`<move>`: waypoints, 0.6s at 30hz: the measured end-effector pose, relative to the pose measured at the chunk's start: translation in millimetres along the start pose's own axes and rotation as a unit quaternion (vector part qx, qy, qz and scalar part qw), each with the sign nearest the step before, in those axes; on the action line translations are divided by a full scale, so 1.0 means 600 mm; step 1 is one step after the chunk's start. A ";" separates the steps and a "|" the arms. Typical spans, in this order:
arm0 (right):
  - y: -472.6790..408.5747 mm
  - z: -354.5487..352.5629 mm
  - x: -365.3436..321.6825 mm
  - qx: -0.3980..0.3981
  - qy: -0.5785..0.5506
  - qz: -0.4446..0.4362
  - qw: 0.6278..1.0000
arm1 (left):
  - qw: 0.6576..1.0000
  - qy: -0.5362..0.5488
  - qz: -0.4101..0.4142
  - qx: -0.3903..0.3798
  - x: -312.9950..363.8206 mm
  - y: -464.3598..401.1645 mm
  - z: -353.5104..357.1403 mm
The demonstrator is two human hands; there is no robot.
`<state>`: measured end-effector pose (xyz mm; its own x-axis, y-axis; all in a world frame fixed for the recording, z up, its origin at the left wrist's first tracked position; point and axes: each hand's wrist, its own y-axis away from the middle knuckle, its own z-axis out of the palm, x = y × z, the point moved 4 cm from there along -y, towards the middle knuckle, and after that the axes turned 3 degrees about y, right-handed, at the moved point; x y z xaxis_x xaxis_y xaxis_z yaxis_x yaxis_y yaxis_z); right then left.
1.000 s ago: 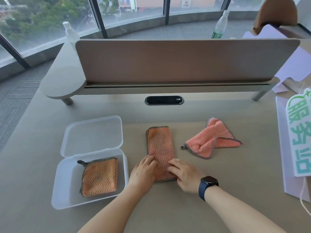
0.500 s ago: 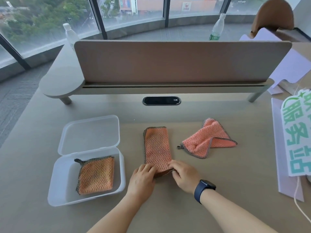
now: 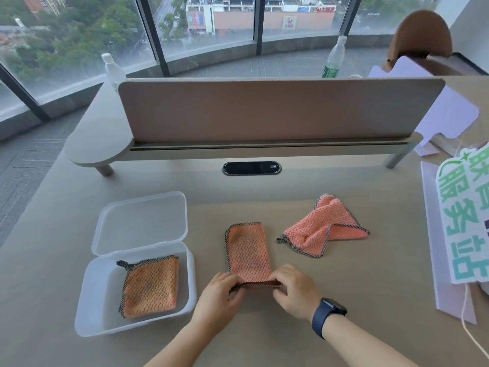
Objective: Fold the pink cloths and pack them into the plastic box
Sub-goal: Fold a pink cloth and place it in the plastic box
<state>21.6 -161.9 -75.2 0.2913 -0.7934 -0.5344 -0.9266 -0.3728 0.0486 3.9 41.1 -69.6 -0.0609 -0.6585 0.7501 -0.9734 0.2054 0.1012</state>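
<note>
A pink cloth with dark trim, folded into a long strip [image 3: 247, 250], lies on the table in front of me. My left hand [image 3: 218, 296] pinches its near left corner and my right hand [image 3: 297, 290] pinches its near right corner; the near edge is lifted off the table. A clear plastic box [image 3: 100, 313] stands open at the left, lid flat behind it, with one folded pink cloth [image 3: 150, 286] inside. A crumpled pink cloth [image 3: 321, 226] lies to the right of the strip.
A low desk divider [image 3: 277, 109] spans the table behind the cloths, with a black cable port [image 3: 251, 168] in front of it. A green-lettered sign [image 3: 465, 218] on a white board lies at the right edge. Two bottles stand behind the divider.
Both hands slid from on top of the strip to its near corners and pinched them. The near edge now stands off the table.
</note>
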 end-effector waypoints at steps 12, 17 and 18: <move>-0.133 -0.035 0.001 0.004 -0.123 0.165 0.979 | 0.907 0.301 -0.251 0.157 0.000 -0.096 -0.040; -0.174 -0.028 0.015 -0.023 -0.102 0.206 0.973 | 0.912 0.236 -0.292 0.165 -0.013 -0.135 -0.041; -0.180 -0.026 0.017 -0.034 -0.096 0.212 0.972 | 0.916 0.215 -0.297 0.163 -0.017 -0.143 -0.042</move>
<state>128.6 -137.4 -72.7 -0.1682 -0.7807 -0.6018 -0.9343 -0.0685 0.3499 93.6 48.7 -69.2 0.5254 -0.2233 0.8210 -0.8247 -0.3709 0.4269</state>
